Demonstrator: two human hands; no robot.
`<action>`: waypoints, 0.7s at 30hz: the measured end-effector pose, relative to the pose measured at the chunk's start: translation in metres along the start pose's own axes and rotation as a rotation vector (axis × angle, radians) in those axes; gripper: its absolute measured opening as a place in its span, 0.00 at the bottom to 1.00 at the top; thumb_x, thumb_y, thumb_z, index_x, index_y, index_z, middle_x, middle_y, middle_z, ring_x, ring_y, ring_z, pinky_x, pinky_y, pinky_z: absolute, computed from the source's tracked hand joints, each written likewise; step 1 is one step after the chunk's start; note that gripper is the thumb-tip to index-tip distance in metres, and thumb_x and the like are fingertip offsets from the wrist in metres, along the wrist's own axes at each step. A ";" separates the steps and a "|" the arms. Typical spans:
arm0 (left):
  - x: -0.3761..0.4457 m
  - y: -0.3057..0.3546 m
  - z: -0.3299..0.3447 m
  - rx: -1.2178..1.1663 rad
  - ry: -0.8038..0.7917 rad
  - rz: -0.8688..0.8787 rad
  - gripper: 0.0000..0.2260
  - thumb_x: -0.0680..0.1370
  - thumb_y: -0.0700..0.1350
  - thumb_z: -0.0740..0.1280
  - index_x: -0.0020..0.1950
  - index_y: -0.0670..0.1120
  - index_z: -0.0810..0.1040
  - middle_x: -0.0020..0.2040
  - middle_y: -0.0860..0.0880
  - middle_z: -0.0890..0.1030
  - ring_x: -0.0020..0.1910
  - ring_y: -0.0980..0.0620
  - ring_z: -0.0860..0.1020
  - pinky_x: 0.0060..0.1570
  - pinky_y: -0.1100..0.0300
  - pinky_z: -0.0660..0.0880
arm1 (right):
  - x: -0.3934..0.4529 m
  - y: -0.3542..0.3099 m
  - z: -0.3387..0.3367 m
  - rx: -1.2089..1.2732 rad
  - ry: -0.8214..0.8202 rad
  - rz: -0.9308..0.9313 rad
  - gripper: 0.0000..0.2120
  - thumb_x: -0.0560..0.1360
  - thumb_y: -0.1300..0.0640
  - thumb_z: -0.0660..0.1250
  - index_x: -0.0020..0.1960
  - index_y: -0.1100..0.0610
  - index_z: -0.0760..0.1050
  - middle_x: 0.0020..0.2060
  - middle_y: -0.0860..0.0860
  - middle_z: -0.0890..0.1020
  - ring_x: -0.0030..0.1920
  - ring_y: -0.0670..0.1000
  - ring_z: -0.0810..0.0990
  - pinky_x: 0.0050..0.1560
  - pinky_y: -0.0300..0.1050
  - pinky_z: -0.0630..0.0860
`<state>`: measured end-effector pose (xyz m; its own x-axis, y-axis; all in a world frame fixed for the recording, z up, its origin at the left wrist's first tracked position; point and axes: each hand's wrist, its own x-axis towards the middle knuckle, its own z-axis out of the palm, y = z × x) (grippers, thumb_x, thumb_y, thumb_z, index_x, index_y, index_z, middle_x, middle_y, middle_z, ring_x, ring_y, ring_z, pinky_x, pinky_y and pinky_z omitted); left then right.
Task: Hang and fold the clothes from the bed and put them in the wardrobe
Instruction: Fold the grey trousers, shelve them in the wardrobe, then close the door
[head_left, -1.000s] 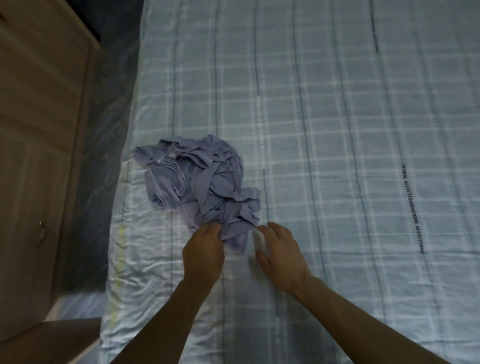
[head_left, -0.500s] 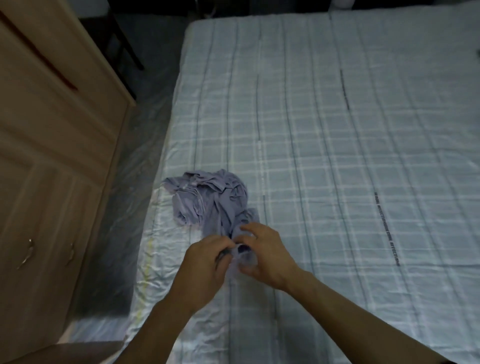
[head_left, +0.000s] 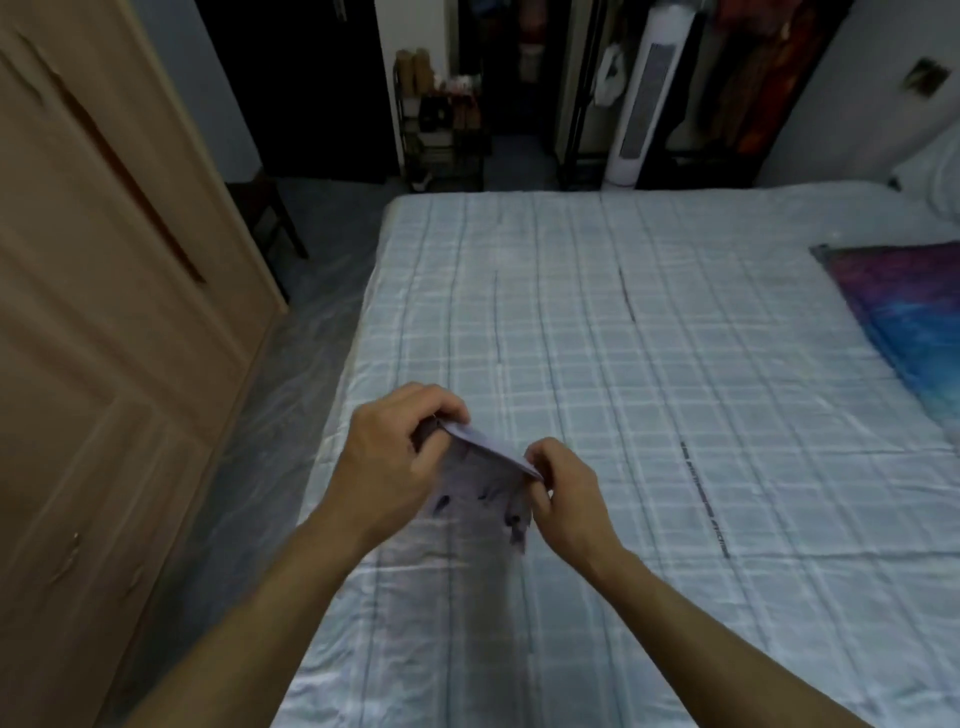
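Lifted off the bed (head_left: 675, 389), garment (head_left: 480, 478) hangs between both hands (head_left: 395, 457).

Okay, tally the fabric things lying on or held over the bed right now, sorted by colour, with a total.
Lavender garment, pinched by left hand and right hand: 1
Purple-and-blue patterned cloth at the bed's right edge: 1
White pillow, far right corner: 1
Total: 3

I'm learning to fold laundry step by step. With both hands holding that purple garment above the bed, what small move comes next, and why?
Probably draw the hands apart to stretch the edge. The left hand and right hand pinch the purple garment close together, and it hangs bunched above the bed, too crumpled to fold or hang.
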<state>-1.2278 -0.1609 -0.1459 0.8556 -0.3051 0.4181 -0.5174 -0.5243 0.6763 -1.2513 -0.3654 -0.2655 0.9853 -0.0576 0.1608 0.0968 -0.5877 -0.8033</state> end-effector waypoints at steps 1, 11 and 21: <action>0.002 0.006 -0.007 0.002 0.020 0.033 0.10 0.70 0.31 0.66 0.44 0.45 0.81 0.41 0.54 0.80 0.39 0.60 0.76 0.41 0.66 0.71 | -0.002 -0.007 -0.008 0.001 0.051 -0.008 0.08 0.71 0.67 0.62 0.42 0.54 0.70 0.35 0.47 0.74 0.36 0.47 0.72 0.38 0.45 0.70; -0.007 0.099 -0.041 -0.012 0.181 0.170 0.12 0.72 0.29 0.67 0.44 0.46 0.81 0.38 0.55 0.79 0.35 0.57 0.75 0.37 0.69 0.68 | -0.052 -0.068 -0.108 0.032 0.274 -0.128 0.07 0.76 0.60 0.54 0.44 0.48 0.66 0.30 0.45 0.74 0.30 0.43 0.73 0.29 0.34 0.65; -0.062 0.219 -0.014 -0.010 0.214 0.119 0.12 0.75 0.33 0.67 0.45 0.50 0.81 0.40 0.55 0.81 0.38 0.51 0.78 0.37 0.61 0.75 | -0.157 -0.066 -0.215 0.063 0.226 -0.305 0.13 0.78 0.66 0.59 0.46 0.47 0.68 0.34 0.47 0.76 0.31 0.45 0.74 0.32 0.34 0.68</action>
<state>-1.3947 -0.2459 -0.0155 0.7668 -0.1879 0.6138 -0.6156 -0.4861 0.6203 -1.4430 -0.4907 -0.1146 0.8546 -0.0681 0.5149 0.3963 -0.5552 -0.7312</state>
